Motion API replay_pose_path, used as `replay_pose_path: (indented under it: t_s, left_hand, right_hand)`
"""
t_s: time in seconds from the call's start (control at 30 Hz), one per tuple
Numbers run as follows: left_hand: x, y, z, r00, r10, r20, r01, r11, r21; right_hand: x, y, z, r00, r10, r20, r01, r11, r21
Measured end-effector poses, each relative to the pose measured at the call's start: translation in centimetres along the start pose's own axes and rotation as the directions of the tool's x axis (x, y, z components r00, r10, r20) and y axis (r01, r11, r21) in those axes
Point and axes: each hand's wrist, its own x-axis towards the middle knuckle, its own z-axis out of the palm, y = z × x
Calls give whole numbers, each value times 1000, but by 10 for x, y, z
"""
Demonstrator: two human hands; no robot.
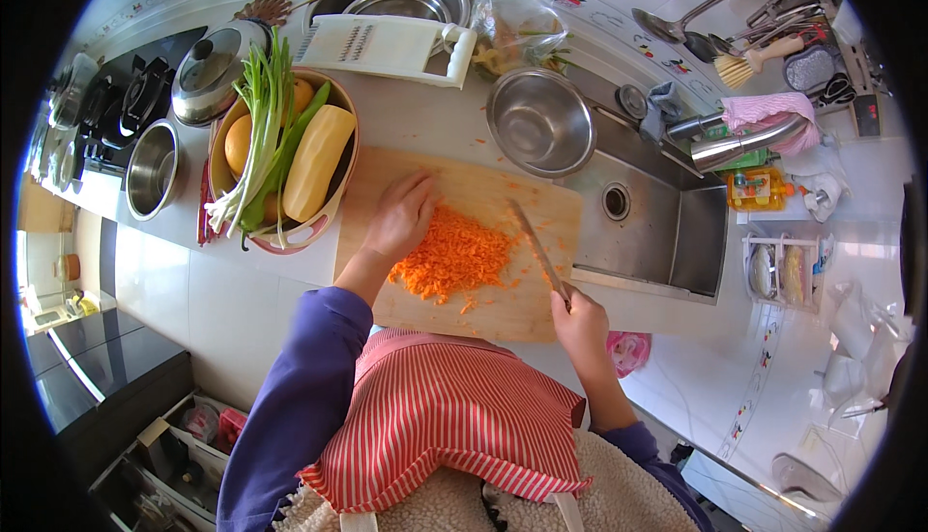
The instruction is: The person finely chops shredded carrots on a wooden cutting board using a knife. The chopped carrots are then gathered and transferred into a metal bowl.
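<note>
A heap of finely cut carrot lies on a wooden cutting board. Against the heap's left side rests my left hand, its fingers stretched out and nothing gripped in it. My right hand grips the handle of a kitchen knife to the right of the heap. The blade stands nearly edge-on, pointing up and left, with orange bits on it. Whether its edge touches the board I cannot tell. Carrot scraps are scattered around the blade.
Left of the board stands a basket holding scallions, a green pepper and a peeled root vegetable. Behind are a white grater and a steel bowl. A sink borders the right side.
</note>
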Motion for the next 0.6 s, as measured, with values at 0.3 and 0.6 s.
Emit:
replay_pose_path:
  t_s: [0.3, 0.6]
  left_hand:
    - [-24, 18, -5, 986, 86, 140, -88, 996, 14]
    - [-97, 55, 15, 790, 174, 588, -343, 920, 189]
  right_hand:
    - [-38, -27, 30, 989, 115, 93, -125, 987, 103]
    - [-25, -33, 39, 999, 13, -41, -7, 988, 156]
